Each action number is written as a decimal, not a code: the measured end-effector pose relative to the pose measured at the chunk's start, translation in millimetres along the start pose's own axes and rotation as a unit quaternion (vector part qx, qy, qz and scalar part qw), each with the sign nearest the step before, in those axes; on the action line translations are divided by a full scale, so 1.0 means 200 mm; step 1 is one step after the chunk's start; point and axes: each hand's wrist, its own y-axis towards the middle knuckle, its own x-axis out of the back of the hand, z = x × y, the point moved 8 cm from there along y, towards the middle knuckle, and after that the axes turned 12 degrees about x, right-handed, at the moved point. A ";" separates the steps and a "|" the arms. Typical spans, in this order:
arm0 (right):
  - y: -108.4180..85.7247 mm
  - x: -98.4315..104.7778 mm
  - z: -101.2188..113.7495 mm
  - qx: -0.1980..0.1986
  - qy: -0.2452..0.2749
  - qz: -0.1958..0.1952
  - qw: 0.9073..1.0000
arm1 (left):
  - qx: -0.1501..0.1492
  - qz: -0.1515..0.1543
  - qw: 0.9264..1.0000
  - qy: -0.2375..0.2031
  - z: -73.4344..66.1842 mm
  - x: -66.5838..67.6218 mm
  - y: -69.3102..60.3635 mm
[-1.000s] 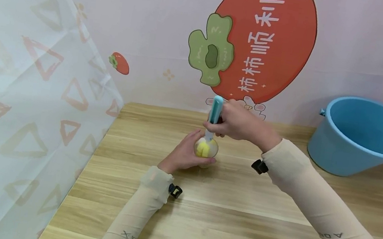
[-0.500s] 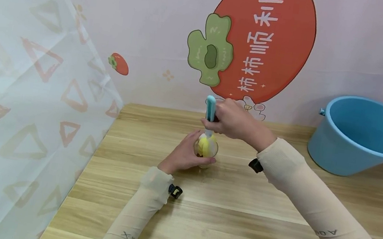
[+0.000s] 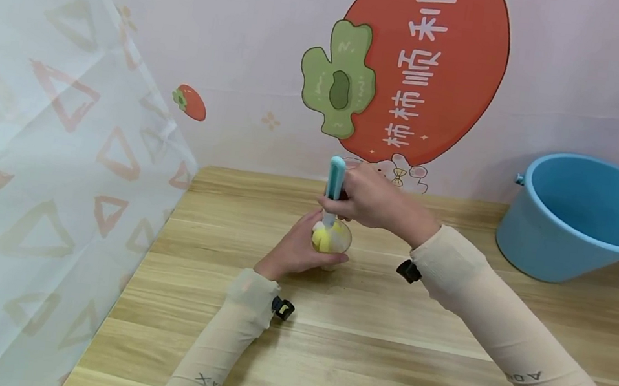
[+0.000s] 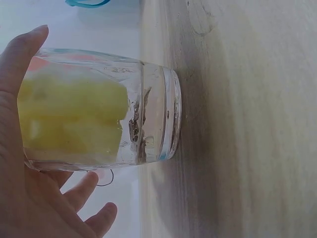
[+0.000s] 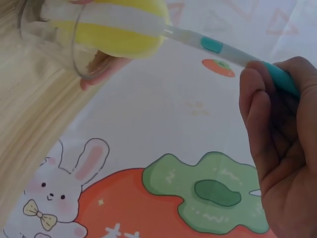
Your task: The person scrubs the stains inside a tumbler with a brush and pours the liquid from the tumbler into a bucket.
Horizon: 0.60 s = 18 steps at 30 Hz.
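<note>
In the head view my left hand (image 3: 297,249) grips a clear drinking glass (image 3: 346,239) that stands on the table. The left wrist view shows thumb and fingers on either side of the glass (image 4: 156,111), with dark specks near its base. A bottle brush with a teal handle (image 3: 336,176) and a yellow-and-white sponge head (image 5: 124,25) points down into the glass. My right hand (image 3: 377,201) holds this handle above the rim. Seen from the left wrist, the sponge (image 4: 74,114) fills much of the glass, stopping short of the bottom.
A blue bucket (image 3: 549,244) stands at the right rear of the wood-grain table (image 3: 368,370). Behind the table hangs a backdrop (image 3: 269,51) printed with persimmons, and a patterned sheet (image 3: 52,185) borders the left side.
My right hand and the brush handle have shifted slightly left. The sponge rises at the glass mouth half a second ago and sits lower now. My left hand keeps its grip on the glass.
</note>
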 end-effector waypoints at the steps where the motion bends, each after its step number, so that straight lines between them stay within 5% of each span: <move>1: 0.00 0.00 0.00 0.004 -0.008 -0.003 1.000 | 0.001 -0.001 1.000 0.003 0.00 0.00 0.00; 8: -0.02 0.02 -0.03 -0.002 -0.040 0.002 0.999 | 0.025 -0.014 0.998 0.054 0.02 0.01 -0.01; 13: -0.04 0.02 -0.06 -0.026 0.017 0.036 0.999 | 0.051 -0.015 0.997 0.057 0.04 0.01 -0.02; 18: -0.05 0.01 -0.05 -0.061 0.066 0.071 0.993 | 0.038 -0.010 0.998 0.041 0.04 0.00 -0.01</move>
